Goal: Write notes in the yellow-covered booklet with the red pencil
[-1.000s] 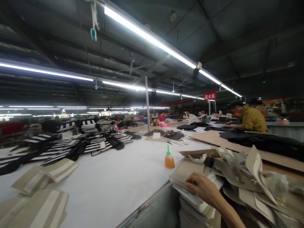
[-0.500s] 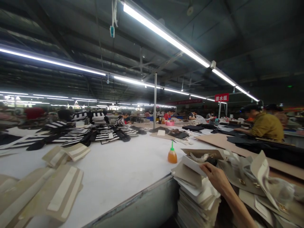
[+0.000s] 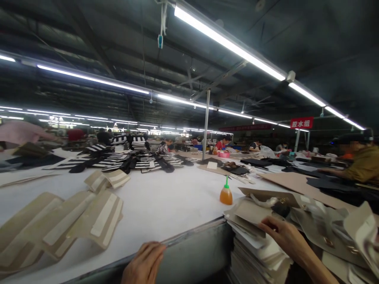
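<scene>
At the right, my right hand (image 3: 286, 236) pinches the edge of a beige bag panel (image 3: 251, 213) between thumb and fingers. That panel lies on top of a tall stack of panels (image 3: 251, 256) beside the table. My left hand (image 3: 144, 262) rests at the table's front edge, fingers stretched and close together, with nothing seen in it. On the left of the white table (image 3: 166, 205), beige panels with pale strips (image 3: 97, 221) overlap one another, curling at their edges.
A squeeze bottle (image 3: 226, 195) of orange liquid with a green nozzle stands near the stack. Beige bag parts with metal fittings (image 3: 325, 232) are heaped at the right. Black-and-white striped pieces (image 3: 142, 159) lie farther back, near a metal post (image 3: 206, 126). A person (image 3: 363, 163) works at the right.
My left hand has come into view at the table edge. The panel in my right hand, lifted with its white side showing before, now lies flatter on the stack. The view has turned left.
</scene>
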The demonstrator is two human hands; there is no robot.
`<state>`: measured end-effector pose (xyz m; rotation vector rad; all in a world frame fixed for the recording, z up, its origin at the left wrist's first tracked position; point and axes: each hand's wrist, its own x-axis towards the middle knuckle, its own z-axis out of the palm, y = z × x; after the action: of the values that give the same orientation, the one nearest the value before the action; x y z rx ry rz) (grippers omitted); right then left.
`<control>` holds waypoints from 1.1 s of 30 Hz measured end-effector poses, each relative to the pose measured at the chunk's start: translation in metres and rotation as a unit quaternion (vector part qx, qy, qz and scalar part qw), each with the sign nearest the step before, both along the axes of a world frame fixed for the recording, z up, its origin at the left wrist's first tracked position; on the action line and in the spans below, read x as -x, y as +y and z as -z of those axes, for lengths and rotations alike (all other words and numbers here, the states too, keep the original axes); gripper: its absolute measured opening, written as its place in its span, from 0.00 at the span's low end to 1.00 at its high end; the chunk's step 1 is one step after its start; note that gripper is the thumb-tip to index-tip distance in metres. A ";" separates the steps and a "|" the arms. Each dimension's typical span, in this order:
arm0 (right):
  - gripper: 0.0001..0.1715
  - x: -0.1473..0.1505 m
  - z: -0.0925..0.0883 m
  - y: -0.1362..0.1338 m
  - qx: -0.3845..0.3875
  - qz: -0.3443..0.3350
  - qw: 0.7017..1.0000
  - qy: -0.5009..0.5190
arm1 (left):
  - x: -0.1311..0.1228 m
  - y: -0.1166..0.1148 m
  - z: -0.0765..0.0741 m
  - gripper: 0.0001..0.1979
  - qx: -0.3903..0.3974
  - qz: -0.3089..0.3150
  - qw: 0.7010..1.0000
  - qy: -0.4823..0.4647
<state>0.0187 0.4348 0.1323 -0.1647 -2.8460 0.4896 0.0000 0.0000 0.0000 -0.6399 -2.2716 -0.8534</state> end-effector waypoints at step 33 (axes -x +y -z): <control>0.24 0.005 0.015 -0.083 -0.003 -0.132 0.989 0.058 | 0.059 0.049 -0.041 0.09 0.252 0.006 0.959 0.127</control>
<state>0.0139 0.3522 0.1172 0.2386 -2.7654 0.5244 -0.0587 0.0494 0.0405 -0.9267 -2.2487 -0.1671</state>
